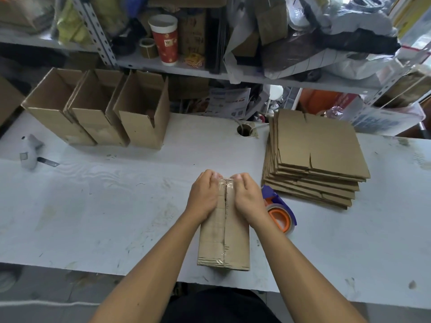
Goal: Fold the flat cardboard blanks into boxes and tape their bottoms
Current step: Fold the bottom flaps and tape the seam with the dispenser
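We see the folded box (pixel 224 231) standing bottom-up at the near edge of the worktop (pixel 105 206), roughly midway along it, with clear tape (pixel 225 183) running down the seam where the two bottom flaps meet. Both hands sit on the far end of that bottom. Our left hand (pixel 204 194) lies on the left flap, our right hand (pixel 246 198) on the right flap — the fingers of each curl over the far edge of the box and the thumbs meet near the taped seam, so each hand holds the box rather than lying flat on it.

Just beside the box on its right, touching or nearly touching our right wrist, lies the tape dispenser (pixel 279 214), blue with an orange core. Beyond it, toward the far right part of the worktop, we see the stack of flat cardboard blanks (pixel 319 148).

Along the far edge on the left stand three finished boxes (pixel 98 110) in a row, open tops up and pressed side by side. Near the left edge lies a white handheld tool (pixel 29 151) with a dark blade-like tip. A round cable hole (pixel 244 130) opens in the worktop near the far edge — between the boxes and the blanks. Above, a shelf (pixel 186 68) carries a red and white paper cup (pixel 164 39).
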